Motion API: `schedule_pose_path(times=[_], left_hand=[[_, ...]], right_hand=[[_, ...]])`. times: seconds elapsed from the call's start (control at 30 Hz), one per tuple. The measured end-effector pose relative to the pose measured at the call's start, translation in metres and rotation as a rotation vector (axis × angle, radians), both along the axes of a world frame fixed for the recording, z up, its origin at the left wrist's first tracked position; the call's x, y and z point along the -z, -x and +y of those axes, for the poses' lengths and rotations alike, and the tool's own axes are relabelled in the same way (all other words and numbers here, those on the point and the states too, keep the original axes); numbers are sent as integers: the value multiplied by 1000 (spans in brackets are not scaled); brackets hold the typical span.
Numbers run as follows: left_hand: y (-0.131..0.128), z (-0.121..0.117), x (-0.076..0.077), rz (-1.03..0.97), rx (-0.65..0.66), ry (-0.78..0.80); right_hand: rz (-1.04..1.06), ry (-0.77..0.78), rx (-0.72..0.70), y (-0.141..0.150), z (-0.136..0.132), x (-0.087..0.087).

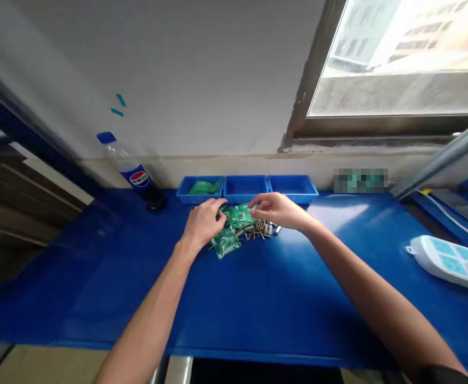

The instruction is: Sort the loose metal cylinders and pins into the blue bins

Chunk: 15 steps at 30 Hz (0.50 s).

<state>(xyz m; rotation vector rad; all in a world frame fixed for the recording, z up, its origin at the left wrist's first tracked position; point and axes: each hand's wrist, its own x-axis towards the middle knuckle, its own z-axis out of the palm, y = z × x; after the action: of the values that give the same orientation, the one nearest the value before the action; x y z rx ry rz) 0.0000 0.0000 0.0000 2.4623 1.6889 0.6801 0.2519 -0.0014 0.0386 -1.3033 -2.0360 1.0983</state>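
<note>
Both hands are in at the middle, over toward the back of the blue tabletop (250, 304)! The left hand (202, 223) is at the left side of the heap of green packets (226, 242), fingers curved, a gap showing between them and the thumb. Across from it, the right hand (281, 210) reaches in, fingers bent, thumb just apart from them; whether either touches or grips a packet, I can't tell. Brass-coloured pieces (260, 228) spill out just below the right hand.

Tight at the back: three blue bins (245, 198) form a row just behind the heap, green sachets (205, 187) inside the left one. Nearer, it's wide open, bare blue running from the heap to the front edge. A bottle (140, 177) stands by the wall on the left, and a white case (429, 256) lies far right, well apart from both hands.
</note>
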Motion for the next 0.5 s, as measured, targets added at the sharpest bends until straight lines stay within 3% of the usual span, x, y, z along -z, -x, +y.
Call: schedule_pose_path(times=[0.1,0.2,0.33,0.5], left_hand=[[4,5,1,-128,-2,-120],[-1,6,0,-412,23,-115],[-17,-1,-4,-848,131,209],[-27,-6,-4,-1033,159,422]], right_hand=[[-13,-8,4,-1,1,2],[6,-16,42,0,1,4],[97,22,47,5,0,6],[162,70,-10,4,1,8]])
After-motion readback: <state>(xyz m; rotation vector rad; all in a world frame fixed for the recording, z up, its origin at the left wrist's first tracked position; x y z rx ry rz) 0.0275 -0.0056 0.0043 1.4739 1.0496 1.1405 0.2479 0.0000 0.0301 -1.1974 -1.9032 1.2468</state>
